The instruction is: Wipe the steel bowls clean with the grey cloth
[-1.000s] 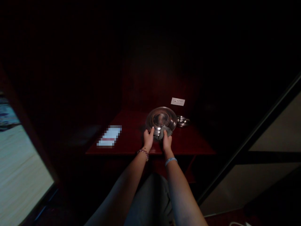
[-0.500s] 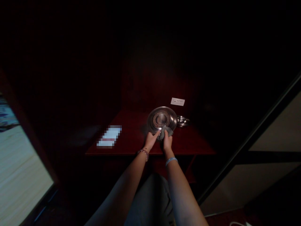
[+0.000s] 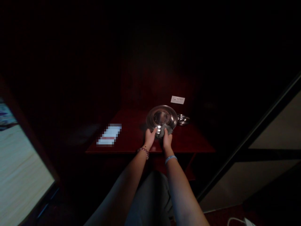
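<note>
A round, shiny metal bowl (image 3: 161, 116) is held up over the dark red desk, its round centre facing me. My left hand (image 3: 150, 138) grips the near rim at the left, thumb on the metal and fingers hidden beneath. Beside it, my right hand (image 3: 167, 139) is closed on a crumpled grey cloth (image 3: 166, 130), which lies against the bowl's lower right rim. The cloth hides part of that rim.
Other metal bowls (image 3: 182, 120) sit at the back right of the red desk (image 3: 131, 141). A blurred pale rectangle (image 3: 110, 135) lies at the left. A white socket plate (image 3: 177, 100) is on the back wall. A dark-framed panel slants along the right.
The bowl has turned slightly in my hands, shifting the marks around its centre. My left thumb has moved a little left along the rim. My right hand still has the cloth.
</note>
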{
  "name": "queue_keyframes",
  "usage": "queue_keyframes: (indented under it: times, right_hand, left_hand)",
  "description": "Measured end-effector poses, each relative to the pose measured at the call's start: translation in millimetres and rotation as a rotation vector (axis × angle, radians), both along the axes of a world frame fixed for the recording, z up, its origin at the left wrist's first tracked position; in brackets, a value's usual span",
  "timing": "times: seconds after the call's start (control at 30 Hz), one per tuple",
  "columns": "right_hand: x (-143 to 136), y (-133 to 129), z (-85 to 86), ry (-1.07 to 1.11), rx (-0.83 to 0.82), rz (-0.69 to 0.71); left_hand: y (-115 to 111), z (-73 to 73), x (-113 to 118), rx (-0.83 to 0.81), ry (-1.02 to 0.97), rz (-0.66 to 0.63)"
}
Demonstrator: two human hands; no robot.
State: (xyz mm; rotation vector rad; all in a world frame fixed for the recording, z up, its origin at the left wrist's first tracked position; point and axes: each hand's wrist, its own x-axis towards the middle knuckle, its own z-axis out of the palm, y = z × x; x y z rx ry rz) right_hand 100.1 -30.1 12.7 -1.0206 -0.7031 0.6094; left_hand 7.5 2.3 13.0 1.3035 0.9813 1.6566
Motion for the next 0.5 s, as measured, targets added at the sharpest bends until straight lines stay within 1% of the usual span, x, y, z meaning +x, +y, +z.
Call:
queue_keyframes:
  times: [0.1, 0.3, 0.4, 0.5]
  right_hand:
    - [-3, -2, 2.4, -0.010, -0.004, -0.004]
    - [-1, 2, -1.5, -0.018, -0.006, 0.007]
    - [1, 4, -3.9, 0.002, -0.007, -0.018]
    - [2, 4, -3.7, 0.030, -0.006, -0.046]
  left_hand:
    - [-2, 3.1, -2, 0.048, -0.109, 0.066]
    - [-5, 7.7, -5, 0.070, -0.216, 0.100]
    - [-8, 9.9, -5, 0.060, -0.199, 0.075]
    - [-11, 11.9, -4, 0.041, -0.167, 0.015]
